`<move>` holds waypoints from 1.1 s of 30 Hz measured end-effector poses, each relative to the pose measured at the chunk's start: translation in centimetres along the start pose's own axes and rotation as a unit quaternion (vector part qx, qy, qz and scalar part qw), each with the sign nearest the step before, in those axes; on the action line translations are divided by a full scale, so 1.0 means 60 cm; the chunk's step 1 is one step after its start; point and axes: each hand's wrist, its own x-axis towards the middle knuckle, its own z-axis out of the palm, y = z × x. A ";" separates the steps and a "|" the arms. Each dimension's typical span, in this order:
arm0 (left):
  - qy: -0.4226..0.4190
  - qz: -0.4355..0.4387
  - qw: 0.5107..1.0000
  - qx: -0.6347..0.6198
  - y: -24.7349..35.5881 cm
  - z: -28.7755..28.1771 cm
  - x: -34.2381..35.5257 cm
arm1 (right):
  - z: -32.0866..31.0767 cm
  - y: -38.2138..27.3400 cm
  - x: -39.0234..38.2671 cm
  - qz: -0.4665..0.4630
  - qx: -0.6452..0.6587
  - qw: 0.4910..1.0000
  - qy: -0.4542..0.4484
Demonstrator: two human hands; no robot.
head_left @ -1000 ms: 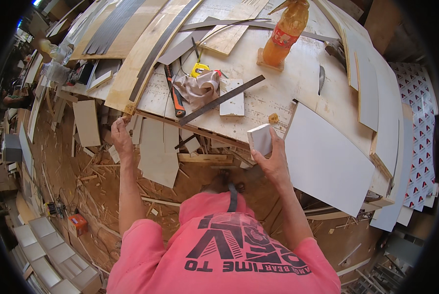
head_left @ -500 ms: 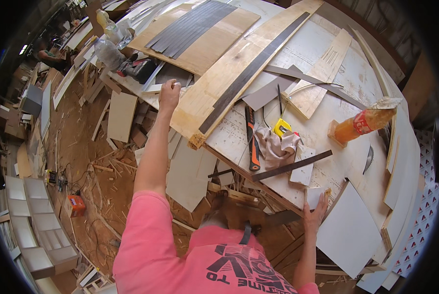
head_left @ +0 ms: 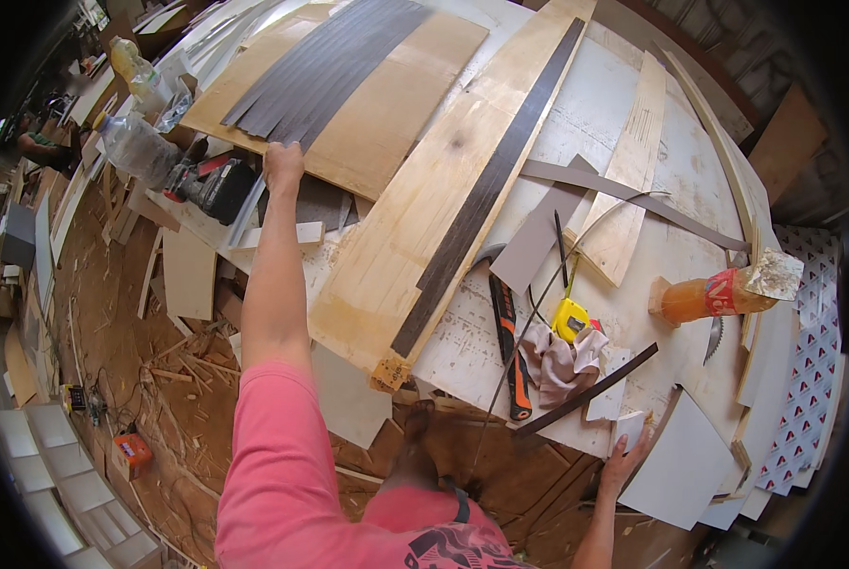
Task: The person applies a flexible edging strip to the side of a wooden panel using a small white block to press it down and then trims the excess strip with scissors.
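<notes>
My left hand point(head_left: 283, 168) is stretched far across the workbench. Its fingers are curled over the near ends of several dark veneer strips point(head_left: 334, 66), which lie fanned on a plywood sheet point(head_left: 396, 114). My right hand point(head_left: 618, 466) is low at the bench's near edge and holds a small white block point(head_left: 628, 428) against that edge. Beside the block, a dark flat strip point(head_left: 590, 389) lies slanted over the bench edge.
A long pale plank point(head_left: 415, 237) carrying a dark strip point(head_left: 486, 194) runs diagonally. Nearby are a black-and-red power tool point(head_left: 218, 186), clear plastic bottles point(head_left: 132, 144), an orange bottle point(head_left: 701, 297), a yellow tape measure point(head_left: 570, 321), a cloth point(head_left: 559, 365), an orange-handled tool point(head_left: 510, 353) and white panels point(head_left: 681, 467). Wood scraps cover the floor point(head_left: 159, 379).
My left arm has reached from the bench edge out to the dark strips. My right hand with the white block has dropped to the near edge. The view has swung left.
</notes>
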 end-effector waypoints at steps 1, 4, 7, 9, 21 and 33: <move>-0.025 -0.012 0.999 -0.020 -0.013 0.004 0.014 | -0.001 -0.001 0.000 0.002 -0.003 1.000 -0.001; -0.042 -0.068 0.973 -0.217 -0.026 0.007 0.044 | 0.007 0.007 0.001 0.002 0.003 1.000 0.001; -0.058 -0.066 0.966 -0.245 -0.004 0.022 0.059 | 0.005 0.007 -0.002 0.008 -0.007 1.000 0.006; -0.074 -0.045 0.967 -0.238 0.003 0.040 0.076 | 0.003 0.013 -0.004 0.006 -0.016 1.000 0.011; -0.072 0.044 0.865 -0.495 0.369 -0.159 0.062 | -0.003 0.006 -0.005 0.009 -0.012 1.000 0.020; -0.118 0.139 0.580 -0.794 0.595 -0.316 -0.034 | -0.014 0.009 -0.012 0.034 0.048 0.998 0.019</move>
